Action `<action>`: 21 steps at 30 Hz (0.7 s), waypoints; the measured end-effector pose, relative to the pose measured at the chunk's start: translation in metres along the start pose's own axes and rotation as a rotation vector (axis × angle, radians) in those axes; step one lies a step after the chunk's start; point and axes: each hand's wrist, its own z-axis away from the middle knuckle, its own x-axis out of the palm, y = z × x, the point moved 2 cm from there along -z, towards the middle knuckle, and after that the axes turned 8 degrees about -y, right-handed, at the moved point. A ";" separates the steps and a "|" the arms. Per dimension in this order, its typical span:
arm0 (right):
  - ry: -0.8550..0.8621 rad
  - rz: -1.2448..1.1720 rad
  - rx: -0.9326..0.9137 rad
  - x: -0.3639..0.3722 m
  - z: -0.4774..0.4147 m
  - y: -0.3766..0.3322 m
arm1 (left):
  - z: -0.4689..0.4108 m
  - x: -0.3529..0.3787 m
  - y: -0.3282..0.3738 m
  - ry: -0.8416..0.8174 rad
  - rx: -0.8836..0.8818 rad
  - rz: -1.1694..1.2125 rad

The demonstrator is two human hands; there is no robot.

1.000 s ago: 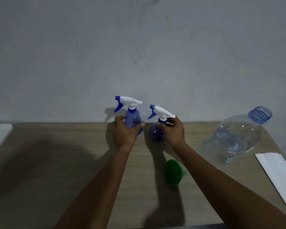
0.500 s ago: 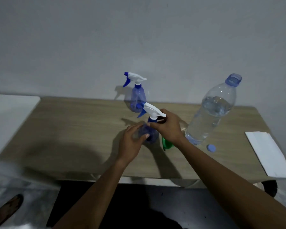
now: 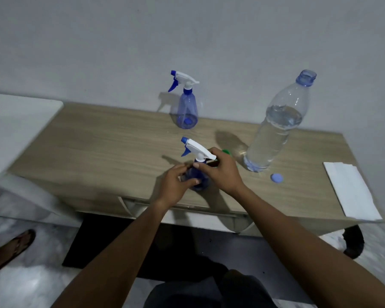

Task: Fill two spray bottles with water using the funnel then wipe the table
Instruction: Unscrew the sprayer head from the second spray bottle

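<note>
On the table (image 3: 111, 152), near edge, centre: near spray bottle (image 3: 197, 165), upright, blue body, white trigger head with blue nozzle pointing left.
Left hand (image 3: 176, 185): reached in from lower left, forearm angled up and right; fingers curled round the lower body of the near spray bottle, thumb across its front.
Right hand (image 3: 222, 172): reached in from lower right, wrist bent inward; fingers closed about the neck just under the white trigger head.
Far spray bottle (image 3: 186, 107): stood upright at the back of the table by the wall, untouched, well apart from both hands.
Funnel (image 3: 226, 152): green, mostly hidden behind the right hand; only a sliver showed.
Water bottle (image 3: 278, 127): large, clear, uncapped, partly filled, upright to the right of the hands.
Cap (image 3: 276, 178): blue, lay flat on the table just beside the water bottle's base.
Cloth (image 3: 351, 190): white, folded, at the right end of the table.
</note>
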 end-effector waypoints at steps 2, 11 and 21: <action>0.016 0.016 0.001 -0.001 0.001 0.000 | -0.001 0.001 0.002 -0.020 -0.009 0.006; -0.055 0.074 -0.027 -0.004 -0.001 0.001 | -0.006 0.000 -0.004 -0.094 -0.063 -0.013; -0.316 0.111 -0.016 -0.022 -0.011 -0.004 | -0.014 -0.010 -0.009 -0.188 -0.121 -0.050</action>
